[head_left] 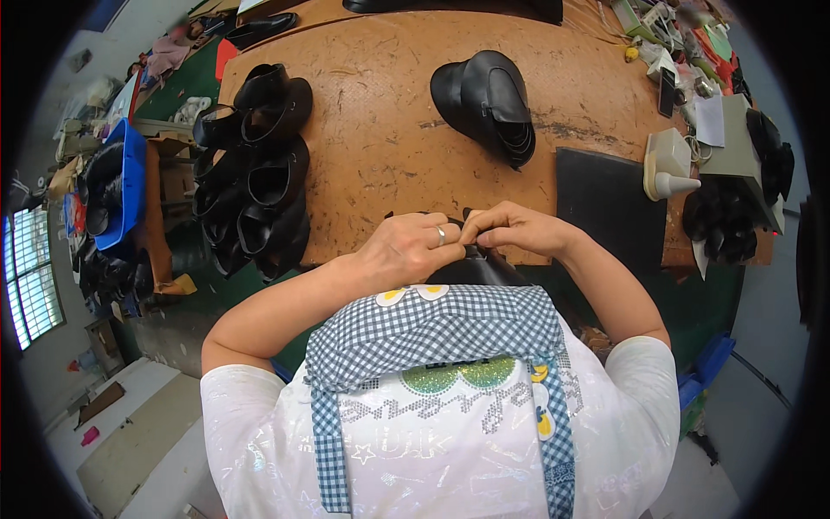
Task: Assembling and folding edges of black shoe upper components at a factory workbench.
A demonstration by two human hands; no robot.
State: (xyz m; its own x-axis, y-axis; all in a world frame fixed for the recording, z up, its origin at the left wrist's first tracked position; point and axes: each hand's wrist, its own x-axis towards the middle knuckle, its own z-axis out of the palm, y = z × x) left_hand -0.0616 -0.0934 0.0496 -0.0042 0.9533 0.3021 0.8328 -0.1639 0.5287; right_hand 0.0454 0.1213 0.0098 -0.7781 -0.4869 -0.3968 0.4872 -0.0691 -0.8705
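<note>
At the near edge of the table, my left hand (pixel 413 246) and my right hand (pixel 521 230) meet with fingertips close together. Both are closed on a black leather piece (pixel 491 270), which hangs down toward my apron. My fingers hide most of it, so its full shape does not show. A ring is on my left hand. Beyond my hands lies a nested stack of black leather shoe uppers (pixel 484 99). Several more black shoe uppers (pixel 275 183) are piled along the left edge of the table.
A black mat (pixel 605 203) lies on the brown table (pixel 372 130) to the right, with a white glue bottle (pixel 670 164) beside it. A phone (pixel 667 92) and clutter sit farther right. At the left stands a blue bin (pixel 130 186) holding black pieces.
</note>
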